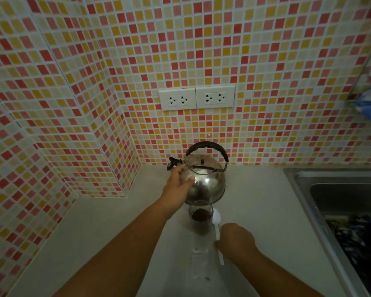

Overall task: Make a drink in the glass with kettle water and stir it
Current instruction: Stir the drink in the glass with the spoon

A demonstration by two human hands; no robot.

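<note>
A shiny steel kettle (208, 181) with a black arched handle and a left-pointing spout stands on the counter by the tiled wall. My left hand (177, 184) lies flat against its left side, fingers spread near the spout. Just in front of the kettle is a small clear glass (200, 213) with dark brown powder or liquid at the bottom. A white plastic spoon (217, 228) lies right of the glass, bowl toward the kettle. My right hand (237, 241) pinches the spoon's handle on the counter.
A steel sink (304, 189) with dark items inside fills the right side. A clear empty wrapper (198, 262) lies on the grey counter (107, 228) before the glass. Two white socket plates (196, 98) sit on the mosaic wall; a tiled corner juts out at left.
</note>
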